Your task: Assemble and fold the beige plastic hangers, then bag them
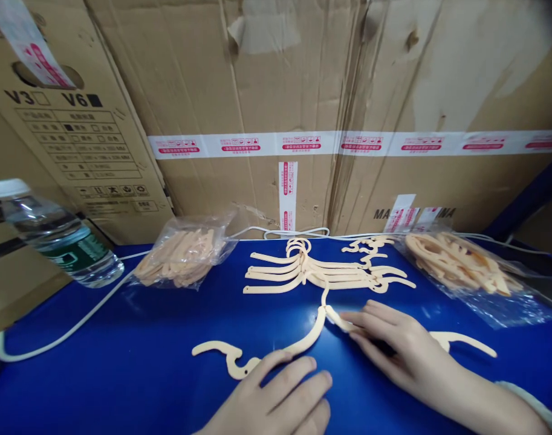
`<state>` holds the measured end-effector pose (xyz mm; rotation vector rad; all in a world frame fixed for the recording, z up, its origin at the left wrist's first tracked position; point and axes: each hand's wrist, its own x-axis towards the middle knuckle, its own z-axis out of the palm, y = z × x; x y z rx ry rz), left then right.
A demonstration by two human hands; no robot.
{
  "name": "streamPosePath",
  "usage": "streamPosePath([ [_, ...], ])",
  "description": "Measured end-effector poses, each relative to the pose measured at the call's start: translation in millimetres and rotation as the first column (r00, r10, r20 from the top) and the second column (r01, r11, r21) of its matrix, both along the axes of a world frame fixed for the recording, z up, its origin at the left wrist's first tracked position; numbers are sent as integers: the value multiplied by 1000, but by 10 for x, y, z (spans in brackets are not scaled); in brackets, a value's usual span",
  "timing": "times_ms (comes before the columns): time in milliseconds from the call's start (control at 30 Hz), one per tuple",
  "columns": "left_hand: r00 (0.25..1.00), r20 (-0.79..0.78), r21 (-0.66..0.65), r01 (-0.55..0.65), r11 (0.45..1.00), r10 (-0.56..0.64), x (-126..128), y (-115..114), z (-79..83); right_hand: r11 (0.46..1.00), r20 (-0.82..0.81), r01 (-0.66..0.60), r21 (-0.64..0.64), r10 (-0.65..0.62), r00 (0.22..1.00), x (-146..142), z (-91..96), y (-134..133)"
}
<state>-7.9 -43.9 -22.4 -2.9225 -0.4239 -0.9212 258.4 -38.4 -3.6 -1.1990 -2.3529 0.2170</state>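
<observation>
A cream plastic folding clothes hanger (312, 333) lies near the front of the blue table, its hook pointing away from me and its two arms spread. My left hand (280, 396) is closed on the lower end of its left arm, the thumb out of sight. My right hand (398, 341) pinches the right arm, covering much of it. Curved end pieces stick out past both hands, a left one (216, 347) and a right one (470, 343). Just beyond the hook, several similar hangers (276, 275) lie stacked with their hooks together.
Bagged cream parts lie in a left clear bag (180, 251) and a right clear bag (466, 266). Small loose hanger pieces (369, 244) lie at the back. A water bottle (71, 241) and a white cable (71, 332) are left. Cardboard boxes (239, 193) wall the back.
</observation>
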Motion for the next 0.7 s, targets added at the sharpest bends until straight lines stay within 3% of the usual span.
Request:
streamPosePath([
  [67, 989, -118, 177, -64, 982, 85, -18, 12, 107, 1000, 40, -24, 3, 24, 999, -21, -5, -13],
  [133, 968, -196, 256, -103, 961, 156, -33, 17, 161, 999, 70, -47, 15, 45, 997, -39, 8, -20],
  [300, 945, -245, 303, -136, 943, 215, -64, 19, 27, 999, 118, -35, 17, 33, 993, -42, 35, -27],
  [467, 951, -206, 231, -181, 956, 230, -109, 94, -126, 1000, 108, -2, 24, -1, 994, 7, -33, 51],
  [700, 938, -258, -66, -258, 964, 233, -97, 208, -9, 993, 70, 44, 113, -52, 996, -27, -74, 250],
])
